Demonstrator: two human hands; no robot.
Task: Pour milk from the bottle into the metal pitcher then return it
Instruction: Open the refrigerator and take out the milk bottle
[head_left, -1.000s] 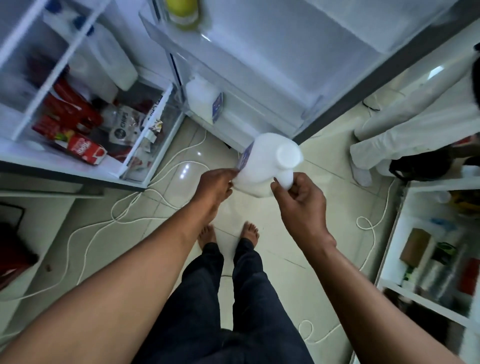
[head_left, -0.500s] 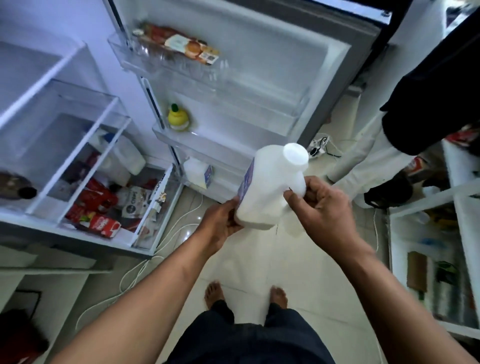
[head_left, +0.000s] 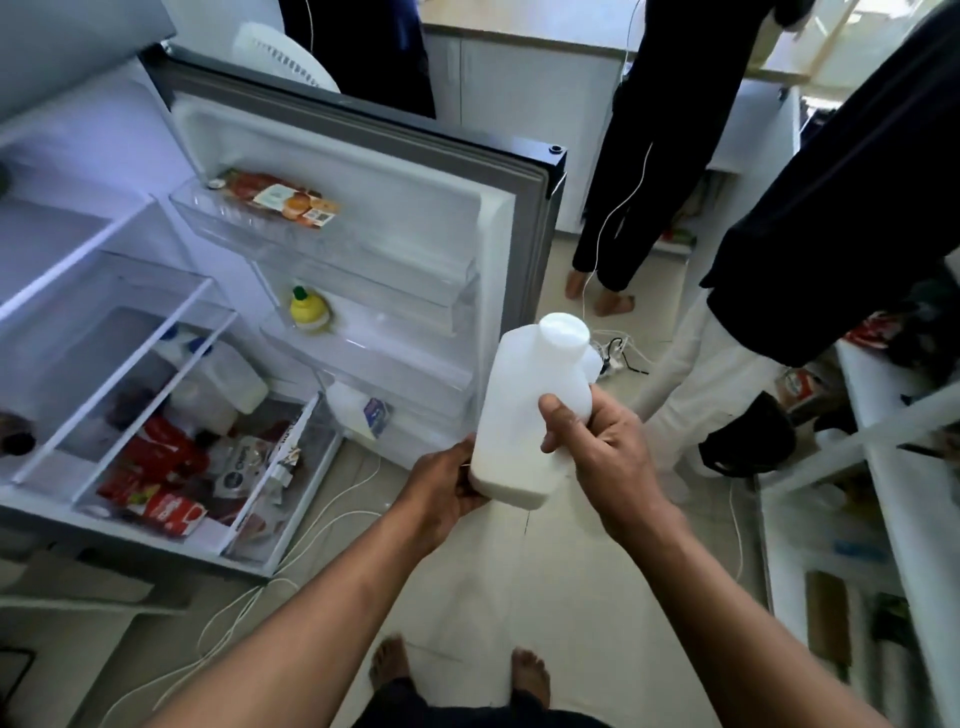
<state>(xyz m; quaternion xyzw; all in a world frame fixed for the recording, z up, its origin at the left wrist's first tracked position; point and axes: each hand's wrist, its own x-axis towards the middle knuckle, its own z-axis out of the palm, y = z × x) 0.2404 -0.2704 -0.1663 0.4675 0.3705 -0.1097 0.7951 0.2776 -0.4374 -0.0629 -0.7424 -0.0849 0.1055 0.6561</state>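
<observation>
one white milk bottle (head_left: 524, 410), cap on, held tilted in front of the open fridge door (head_left: 363, 218): left hand (head_left: 447, 483) cups its base to carry the weight, right hand (head_left: 597, 441) wraps the handle side, likely to steady it. one more milk jug (head_left: 358, 410) sits in the lowest door shelf, left of the held bottle; metal pitcher not in view.

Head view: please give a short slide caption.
Both hands, left and right, hold a capped milk bottle beside the open fridge.
</observation>
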